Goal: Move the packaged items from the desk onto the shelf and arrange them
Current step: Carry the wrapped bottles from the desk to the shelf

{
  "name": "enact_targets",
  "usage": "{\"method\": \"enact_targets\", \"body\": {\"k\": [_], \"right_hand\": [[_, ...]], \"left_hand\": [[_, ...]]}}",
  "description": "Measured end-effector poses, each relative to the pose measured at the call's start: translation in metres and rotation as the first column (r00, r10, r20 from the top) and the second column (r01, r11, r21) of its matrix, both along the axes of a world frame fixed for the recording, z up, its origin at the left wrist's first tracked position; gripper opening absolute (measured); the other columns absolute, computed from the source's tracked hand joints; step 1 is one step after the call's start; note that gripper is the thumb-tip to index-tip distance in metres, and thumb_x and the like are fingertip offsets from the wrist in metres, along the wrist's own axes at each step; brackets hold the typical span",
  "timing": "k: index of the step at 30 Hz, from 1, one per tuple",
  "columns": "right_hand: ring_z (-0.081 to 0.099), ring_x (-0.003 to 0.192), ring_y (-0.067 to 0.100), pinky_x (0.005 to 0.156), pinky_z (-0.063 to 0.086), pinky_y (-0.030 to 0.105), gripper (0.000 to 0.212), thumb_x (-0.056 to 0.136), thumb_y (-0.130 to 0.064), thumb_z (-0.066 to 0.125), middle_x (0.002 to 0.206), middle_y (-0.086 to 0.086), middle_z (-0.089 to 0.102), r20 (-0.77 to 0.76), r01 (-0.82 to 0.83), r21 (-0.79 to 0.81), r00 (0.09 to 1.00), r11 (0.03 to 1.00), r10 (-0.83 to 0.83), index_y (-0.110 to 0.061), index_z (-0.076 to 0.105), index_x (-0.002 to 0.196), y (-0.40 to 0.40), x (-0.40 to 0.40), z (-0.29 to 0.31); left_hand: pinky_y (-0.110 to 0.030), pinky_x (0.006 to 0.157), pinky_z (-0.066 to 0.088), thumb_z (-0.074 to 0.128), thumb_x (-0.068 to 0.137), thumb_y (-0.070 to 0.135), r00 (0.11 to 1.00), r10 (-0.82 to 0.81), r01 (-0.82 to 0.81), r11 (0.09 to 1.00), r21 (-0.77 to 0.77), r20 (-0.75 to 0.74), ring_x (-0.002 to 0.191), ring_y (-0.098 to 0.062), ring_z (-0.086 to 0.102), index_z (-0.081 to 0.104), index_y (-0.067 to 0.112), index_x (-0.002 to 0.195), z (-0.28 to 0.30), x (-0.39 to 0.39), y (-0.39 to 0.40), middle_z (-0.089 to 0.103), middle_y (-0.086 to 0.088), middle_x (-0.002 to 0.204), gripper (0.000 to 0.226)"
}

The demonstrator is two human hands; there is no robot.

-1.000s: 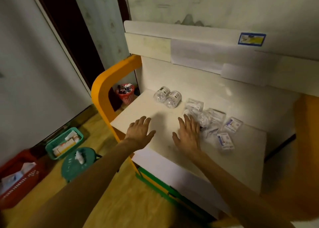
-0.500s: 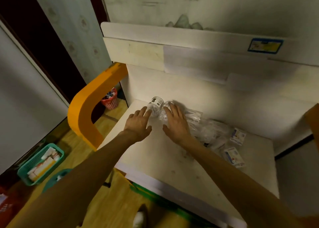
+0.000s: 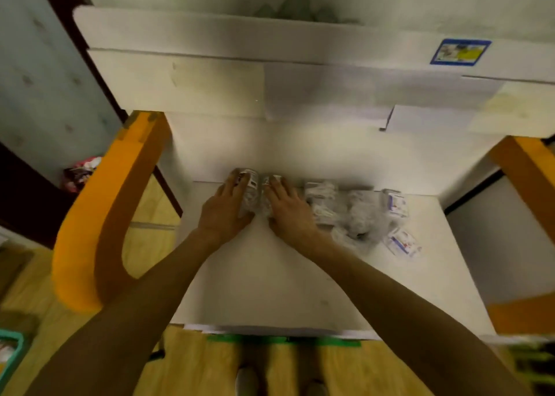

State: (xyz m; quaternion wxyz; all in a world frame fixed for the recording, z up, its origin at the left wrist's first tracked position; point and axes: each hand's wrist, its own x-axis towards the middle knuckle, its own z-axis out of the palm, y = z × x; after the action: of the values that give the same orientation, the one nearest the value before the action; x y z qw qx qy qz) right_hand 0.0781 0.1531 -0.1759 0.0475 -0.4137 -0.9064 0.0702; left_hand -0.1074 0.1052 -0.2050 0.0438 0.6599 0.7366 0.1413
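**Two hands close on a pair of wrapped packs at the back of a white desk**

Two clear-wrapped cylindrical packs (image 3: 253, 191) sit side by side at frame centre, partly covered by the hands and blurred, so their labels cannot be read. The left hand (image 3: 223, 209) lies against the left pack, fingers (image 3: 229, 185) extended along its side; the right hand (image 3: 288, 209) rests over the right pack, fingers (image 3: 274, 190) laid forward across it. Whether either hand truly grips its pack cannot be told. To the right, a loose heap of clear packets (image 3: 353, 212) spreads toward two small boxes with blue and red print (image 3: 399, 221), their detail smeared. All rest on the white desk top (image 3: 270, 281), near its rear wall. Above, the white shelf board (image 3: 210, 35) crosses the upper frame, a blue-edged sticker (image 3: 459, 52) at upper right. Orange side frames (image 3: 99, 221) flank the desk. Wooden floor (image 3: 192, 368) shows below, a green basket (image 3: 10, 356) cut off at lower left.
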Motion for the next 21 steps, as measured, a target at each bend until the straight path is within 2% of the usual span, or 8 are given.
{"method": "enact_targets", "body": {"k": [5,9,12,15,17,21], "right_hand": [[0.012,0.154,0.028,0.111,0.038,0.049,0.085,0.085,-0.015,0.070,0.167,0.004,0.015,-0.003,0.010,-0.016,1.000,1.000,-0.010,-0.013,0.024,0.157,-0.005,0.002,0.001],[0.026,0.147,0.026,0.107,0.045,0.047,0.093,0.076,-0.032,0.076,0.162,0.003,0.026,-0.083,0.069,-0.086,0.994,0.994,-0.076,-0.017,0.029,0.155,-0.014,0.018,0.003],[0.029,0.147,0.024,0.108,0.044,0.043,0.093,0.077,-0.037,0.075,0.163,0.002,0.026,-0.229,0.122,-0.112,0.963,0.986,-0.145,-0.016,0.029,0.155,-0.031,0.041,0.008],[0.035,0.145,0.020,0.110,0.042,0.040,0.087,0.079,-0.042,0.074,0.160,0.000,0.034,-0.393,0.161,-0.100,0.900,0.982,-0.188,-0.018,0.033,0.153,-0.050,0.071,0.023],[0.045,0.137,0.019,0.108,0.045,0.040,0.085,0.080,-0.046,0.073,0.153,-0.002,0.044,-0.476,0.202,-0.084,0.852,0.976,-0.217,-0.022,0.034,0.151,-0.061,0.095,0.039],[0.056,0.125,0.018,0.102,0.049,0.038,0.078,0.082,-0.049,0.071,0.144,-0.004,0.053,-0.626,0.248,-0.030,0.750,0.968,-0.212,-0.023,0.038,0.147,-0.086,0.160,0.077]], "left_hand": [[-0.045,0.084,0.055,0.073,0.080,0.050,0.998,-0.014,0.013,1.000,0.014,0.060,0.125,-0.034,0.053,0.024,0.024,0.154,-0.006,0.001,0.010,0.021,0.000,0.162,0.092],[-0.046,0.092,0.053,0.076,0.077,0.052,0.971,0.047,-0.047,0.999,-0.007,0.235,0.121,-0.032,0.057,0.030,0.023,0.152,0.010,-0.003,0.005,0.037,-0.001,0.154,0.093],[-0.046,0.098,0.051,0.070,0.075,0.060,0.962,0.089,-0.092,0.996,-0.001,0.260,0.121,-0.028,0.059,0.026,0.030,0.153,0.027,0.007,-0.006,0.051,-0.002,0.147,0.095],[-0.041,0.085,0.053,0.069,0.075,0.060,0.954,0.149,-0.167,0.985,0.050,0.261,0.102,-0.033,0.067,0.032,0.023,0.142,0.048,0.038,-0.018,0.067,-0.008,0.124,0.084],[-0.037,0.076,0.050,0.070,0.077,0.058,0.957,0.138,-0.170,0.979,0.109,0.254,0.094,-0.034,0.068,0.034,0.019,0.133,0.065,0.064,-0.027,0.069,-0.009,0.114,0.077],[-0.034,0.081,0.048,0.072,0.079,0.058,0.933,0.051,-0.157,0.948,0.278,0.355,0.101,-0.027,0.067,0.035,0.024,0.138,0.101,0.127,-0.046,0.063,-0.001,0.127,0.078]]}}
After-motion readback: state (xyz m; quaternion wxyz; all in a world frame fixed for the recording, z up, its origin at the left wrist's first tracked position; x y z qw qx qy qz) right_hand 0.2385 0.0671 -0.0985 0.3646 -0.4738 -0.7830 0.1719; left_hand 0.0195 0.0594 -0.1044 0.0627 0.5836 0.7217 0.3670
